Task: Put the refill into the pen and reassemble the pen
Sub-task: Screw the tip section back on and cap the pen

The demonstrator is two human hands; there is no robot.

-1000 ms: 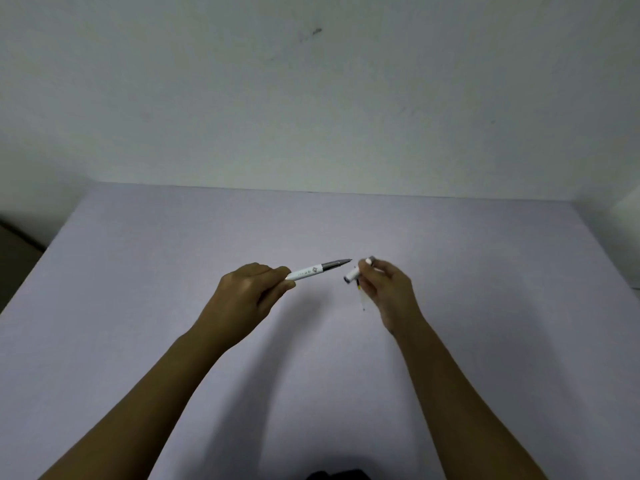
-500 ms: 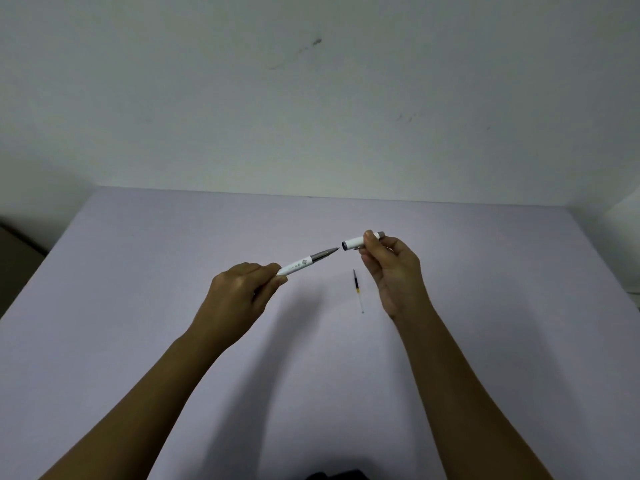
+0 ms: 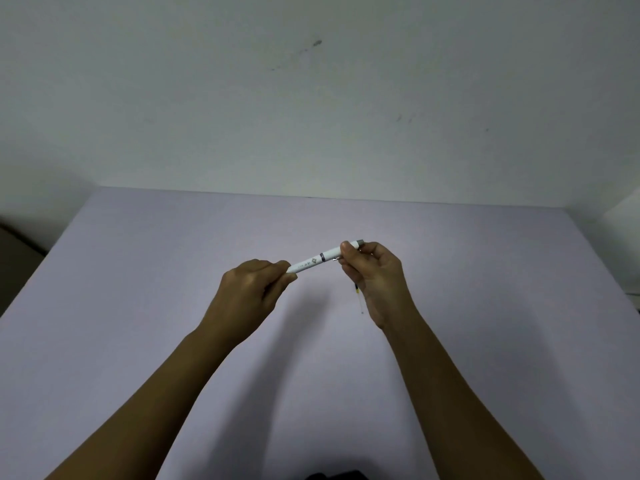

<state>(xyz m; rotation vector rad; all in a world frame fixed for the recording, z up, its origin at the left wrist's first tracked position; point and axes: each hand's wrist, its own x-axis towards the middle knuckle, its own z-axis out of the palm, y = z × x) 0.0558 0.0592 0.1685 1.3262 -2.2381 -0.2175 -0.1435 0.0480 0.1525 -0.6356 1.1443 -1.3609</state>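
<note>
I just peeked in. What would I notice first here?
Two hands meet above the middle of a pale purple table, holding a white pen between them. The left hand grips one end, the right hand the other. A thin refill lies beside the right hand.

A pale lavender table (image 3: 145,306) is seen filling the lower half of the frame, its far edge set against a plain off-white wall (image 3: 207,98). The wall is marked by faint dark smudges (image 3: 317,43) toward the upper centre. A darker strip is glimpsed at the left edge.
</note>
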